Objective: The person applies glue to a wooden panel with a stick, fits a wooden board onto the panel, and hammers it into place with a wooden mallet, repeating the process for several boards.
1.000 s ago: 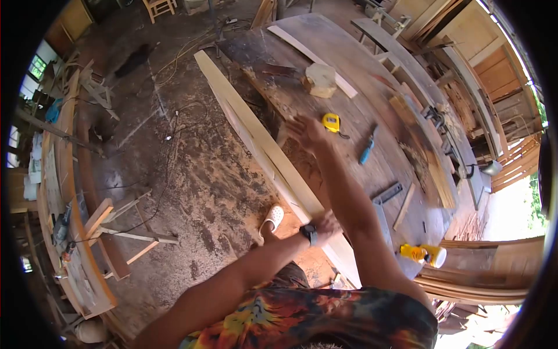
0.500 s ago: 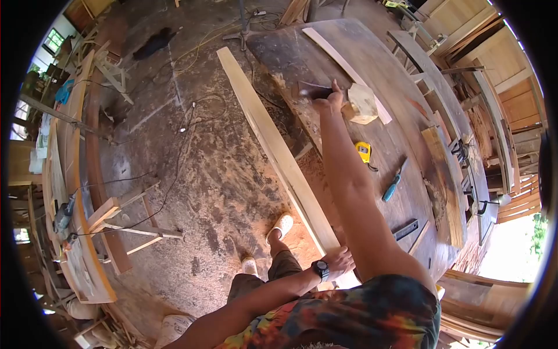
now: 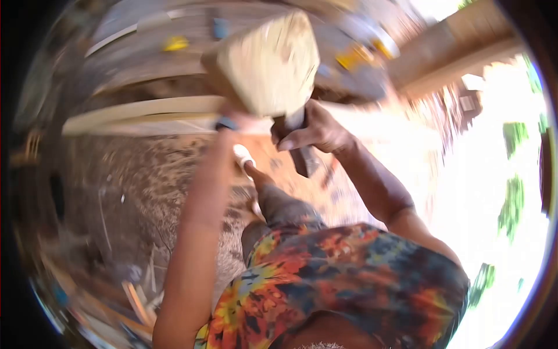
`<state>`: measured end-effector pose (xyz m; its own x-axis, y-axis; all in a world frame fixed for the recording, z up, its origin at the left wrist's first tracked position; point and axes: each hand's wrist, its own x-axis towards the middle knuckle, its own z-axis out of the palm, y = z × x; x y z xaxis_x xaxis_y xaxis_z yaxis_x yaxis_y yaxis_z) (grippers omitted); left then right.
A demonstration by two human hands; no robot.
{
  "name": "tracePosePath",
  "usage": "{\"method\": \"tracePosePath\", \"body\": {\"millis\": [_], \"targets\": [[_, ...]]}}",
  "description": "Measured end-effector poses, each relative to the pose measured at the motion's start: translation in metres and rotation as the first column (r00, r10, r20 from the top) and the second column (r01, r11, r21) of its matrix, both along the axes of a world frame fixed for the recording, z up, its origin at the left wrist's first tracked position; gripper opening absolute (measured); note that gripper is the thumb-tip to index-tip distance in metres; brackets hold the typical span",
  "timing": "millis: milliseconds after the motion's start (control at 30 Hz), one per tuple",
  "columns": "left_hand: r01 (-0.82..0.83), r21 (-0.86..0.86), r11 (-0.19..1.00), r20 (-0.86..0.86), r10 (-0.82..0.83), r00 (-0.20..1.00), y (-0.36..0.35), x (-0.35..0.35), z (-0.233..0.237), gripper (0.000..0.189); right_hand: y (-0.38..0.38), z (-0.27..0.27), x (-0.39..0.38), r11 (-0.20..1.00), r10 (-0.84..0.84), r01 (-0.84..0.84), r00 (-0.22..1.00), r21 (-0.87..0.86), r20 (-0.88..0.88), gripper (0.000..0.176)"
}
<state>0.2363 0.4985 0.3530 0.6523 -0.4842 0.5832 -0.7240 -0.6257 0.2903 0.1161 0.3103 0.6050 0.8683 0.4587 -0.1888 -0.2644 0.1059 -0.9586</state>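
A wooden mallet with a big pale block head (image 3: 273, 67) is up close to me, raised above the floor. My right hand (image 3: 319, 131) is wrapped around its dark handle (image 3: 303, 160), just below the head. My left hand (image 3: 250, 121) is smeared by motion and partly covered by the mallet head; a watch (image 3: 225, 123) is on that wrist. It is over the long pale board (image 3: 145, 116), and whether it touches the wood cannot be made out.
Behind the board stands the dark workbench (image 3: 131, 72), holding a yellow tape measure (image 3: 175, 43), a blue-handled tool (image 3: 220, 28) and another yellow object (image 3: 353, 58), all blurred. My foot in a white shoe (image 3: 243, 154) is on the floor below the board.
My right hand has lifted the mallet from the workbench and brought it close in front of me. The view has swung round, so the board now runs crosswise. My left hand appears blurred.
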Motion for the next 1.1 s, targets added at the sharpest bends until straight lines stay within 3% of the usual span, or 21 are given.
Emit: {"method": "tracePosePath", "body": {"millis": [33, 67, 133, 167, 200, 333, 400, 533, 633, 700, 867, 1033, 1100], "targets": [[-0.004, -0.199, 0.98, -0.552, -0.109, 0.827, 0.005, 0.01, -0.006, 0.045, -0.031, -0.009, -0.049, 0.97, -0.094, 0.088, 0.996, -0.228, -0.013, 0.04], [0.032, 0.393, 0.919, -0.405, 0.141, 0.903, -0.007, -0.008, 0.095, 0.044, -0.053, -0.023, -0.101, 0.885, -0.221, 0.304, 0.941, -0.351, 0.258, 0.032], [0.025, 0.429, 0.903, -0.29, 0.112, 0.951, -0.008, -0.011, 0.081, 0.052, -0.099, -0.068, -0.207, 0.787, -0.369, 0.409, 0.912, -0.461, 0.179, 0.041], [0.031, 0.45, 0.892, -0.283, 0.109, 0.953, -0.01, -0.012, 0.085, 0.056, -0.115, -0.066, -0.248, 0.745, -0.521, 0.404, 0.849, -0.531, -0.085, 0.038], [0.038, 0.498, 0.866, -0.307, 0.136, 0.942, -0.012, -0.012, 0.089, 0.057, -0.126, -0.064, -0.291, 0.721, -0.632, 0.366, 0.696, -0.588, -0.341, 0.035], [0.036, 0.537, 0.843, -0.333, 0.172, 0.927, -0.013, -0.013, 0.092, 0.059, -0.163, -0.1, -0.428, 0.548, -0.817, 0.546, 0.185, -0.634, -0.547, 0.026], [0.017, 0.58, 0.814, -0.286, 0.184, 0.94, -0.015, -0.019, 0.093, 0.071, -0.181, -0.097, -0.465, 0.46, -0.83, 0.581, 0.013, -0.671, -0.557, 0.023], [-0.052, 0.616, 0.786, -0.137, 0.172, 0.976, -0.058, -0.037, 0.09, 0.088, -0.231, -0.109, -0.518, 0.431, -0.803, 0.65, -0.041, -0.626, -0.595, 0.022], [0.015, 0.558, 0.83, -0.041, 0.009, 0.999, -0.139, -0.062, 0.086, 0.101, -0.275, -0.123, -0.537, 0.42, -0.801, 0.646, -0.066, -0.638, -0.594, 0.02], [0.073, 0.539, 0.839, -0.053, -0.053, 0.997, -0.211, -0.087, 0.085, 0.102, -0.311, -0.144, -0.546, 0.451, -0.777, 0.677, -0.024, -0.582, -0.63, 0.02], [0.019, 0.513, 0.858, -0.004, -0.02, 1.0, -0.341, -0.136, 0.073, 0.104, -0.414, -0.199, -0.533, 0.578, -0.691, 0.713, 0.172, -0.395, -0.702, 0.016], [-0.014, 0.517, 0.856, 0.1, -0.044, 0.994, -0.44, -0.162, 0.068, 0.104, -0.519, -0.305, -0.511, 0.713, -0.614, 0.617, 0.318, -0.334, -0.723, 0.021], [0.009, 0.442, 0.897, 0.046, -0.033, 0.998, -0.479, -0.168, 0.07, 0.097, -0.556, -0.355, -0.491, 0.761, -0.582, 0.57, 0.392, -0.309, -0.712, 0.023]]}}
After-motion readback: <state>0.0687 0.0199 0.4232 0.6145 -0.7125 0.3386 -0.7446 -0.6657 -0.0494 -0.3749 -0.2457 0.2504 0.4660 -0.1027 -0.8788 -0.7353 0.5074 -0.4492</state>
